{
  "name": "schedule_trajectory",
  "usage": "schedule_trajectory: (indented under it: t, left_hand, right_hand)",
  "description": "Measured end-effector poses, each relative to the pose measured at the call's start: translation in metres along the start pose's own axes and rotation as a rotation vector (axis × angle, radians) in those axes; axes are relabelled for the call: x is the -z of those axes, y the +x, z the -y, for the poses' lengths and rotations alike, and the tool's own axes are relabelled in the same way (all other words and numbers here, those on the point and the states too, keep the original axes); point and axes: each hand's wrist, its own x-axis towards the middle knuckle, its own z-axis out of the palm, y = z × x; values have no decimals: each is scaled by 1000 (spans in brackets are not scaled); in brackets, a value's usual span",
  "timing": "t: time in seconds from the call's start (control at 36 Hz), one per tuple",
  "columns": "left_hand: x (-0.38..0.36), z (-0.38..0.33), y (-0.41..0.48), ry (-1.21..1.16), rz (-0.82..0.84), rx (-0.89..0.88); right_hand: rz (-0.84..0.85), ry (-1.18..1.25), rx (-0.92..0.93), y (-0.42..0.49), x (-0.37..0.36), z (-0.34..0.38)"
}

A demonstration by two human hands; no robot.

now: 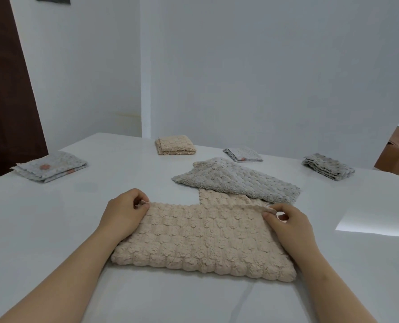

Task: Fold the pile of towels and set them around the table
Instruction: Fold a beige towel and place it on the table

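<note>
A beige bubble-textured towel point(203, 238) lies folded in half on the white table point(54, 229) right in front of me. My left hand point(124, 213) pinches its far left corner. My right hand point(289, 227) pinches its far right corner. Just behind it lies an unfolded grey towel point(238, 179), spread flat over another beige towel point(219, 197) of which only a strip shows.
Folded towels sit around the table: a patterned grey one point(50, 166) at far left, a beige one point(175, 145) at the back, a small grey one point(242, 154) and a grey stack point(327, 166) at the right. A cardboard box point(398, 152) stands past the right edge.
</note>
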Motion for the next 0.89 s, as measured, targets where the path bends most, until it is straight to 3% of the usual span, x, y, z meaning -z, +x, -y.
schedule_trajectory:
  t: [0.36,0.5,0.58,0.67,0.78,0.89]
  left_hand:
    - [3,-2,0,50,26,-26]
    - [11,-27,-13,118,113,-252]
    - [-3,-41,-29,308,344,-360]
    - [-21,-41,-38,508,516,-353]
    - [-28,-36,-41,606,569,-355]
    - [-28,-38,-41,627,567,-354]
  right_hand:
    - [115,-446,-130,2,-3,-1]
    - [270,-618,-194,-6,1,12]
    - [319,-594,-201,-9,0,16]
    - [311,-456,-184,-11,0,17]
    - [287,-323,-146,-15,4,19]
    - [381,-163,-201,-20,11,28]
